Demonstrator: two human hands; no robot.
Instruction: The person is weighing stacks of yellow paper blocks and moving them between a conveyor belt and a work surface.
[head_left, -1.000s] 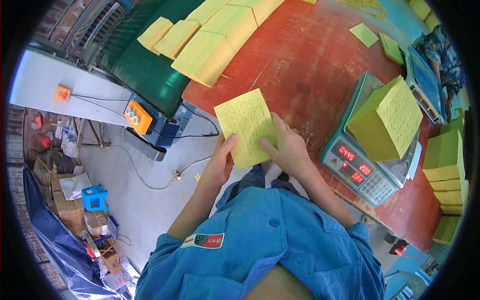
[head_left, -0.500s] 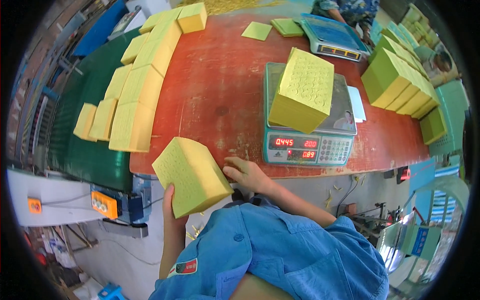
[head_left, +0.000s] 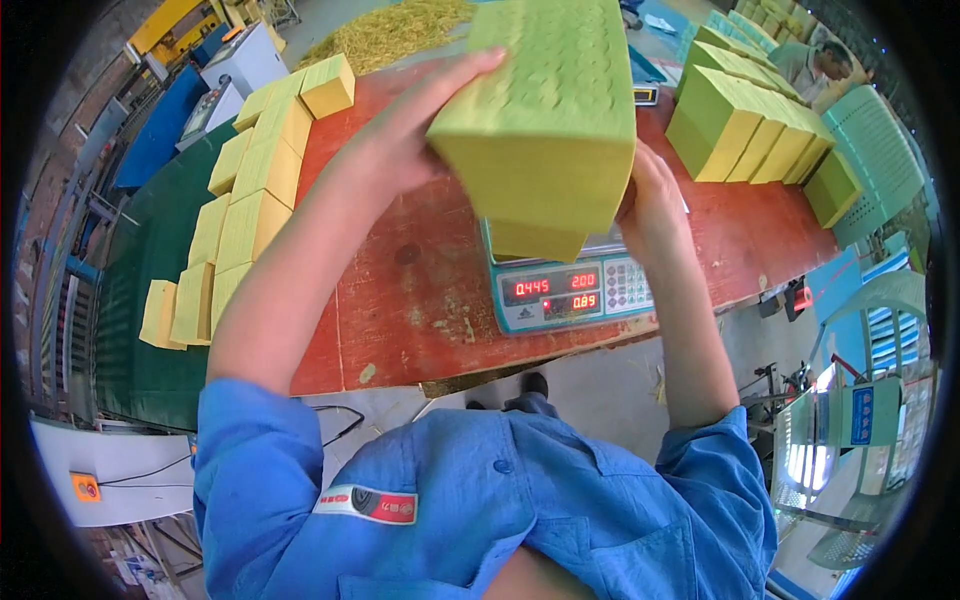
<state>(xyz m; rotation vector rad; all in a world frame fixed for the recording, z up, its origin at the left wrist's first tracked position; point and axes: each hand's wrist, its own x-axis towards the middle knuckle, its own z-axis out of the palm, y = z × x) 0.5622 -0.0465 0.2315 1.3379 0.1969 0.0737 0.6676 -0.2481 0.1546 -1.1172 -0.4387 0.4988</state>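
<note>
Yellow stack (head_left: 545,125) between both hands' fingers (head_left: 474,68)

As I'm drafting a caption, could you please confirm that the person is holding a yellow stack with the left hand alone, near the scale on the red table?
Not quite: the left hand is not alone. The head view shows the right hand on the other side of the yellow stack, so both hands hold it, near the scale on the red table.
</note>
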